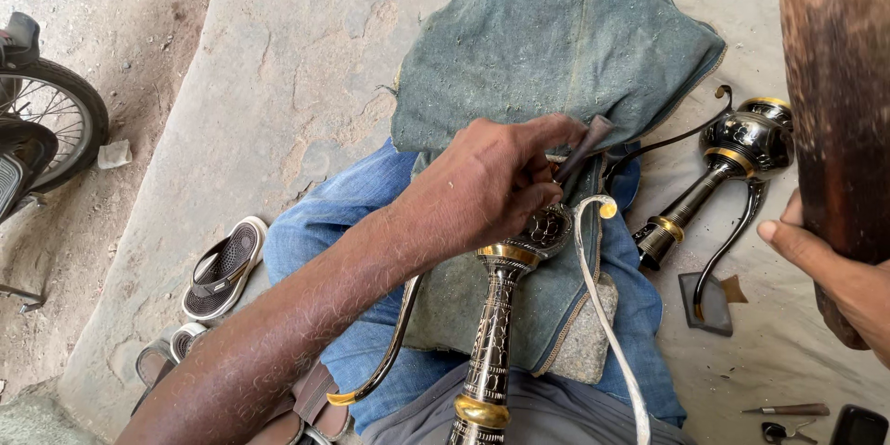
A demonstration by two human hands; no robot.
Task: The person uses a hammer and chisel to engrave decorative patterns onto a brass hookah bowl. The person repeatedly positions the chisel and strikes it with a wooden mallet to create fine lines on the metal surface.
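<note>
Left hand (491, 187) pinches a slim chisel (582, 146) against the engraved black vessel (501, 315) lying on the denim cloth (556, 46) across the lap. Right hand (839, 278) grips a wooden mallet (839, 111), raised. Neck patterned already; the bulb looks underway.

Engraved vessel (491, 315): black with fine silver patterning, gold bands. Beside it to the right, second vessel (732, 153): glossy black, gold bands. Cloth (556, 46) above it: faded grey-green. Jeans (334, 213) under it: blue. Sandal (222, 269) left: black-white.
</note>
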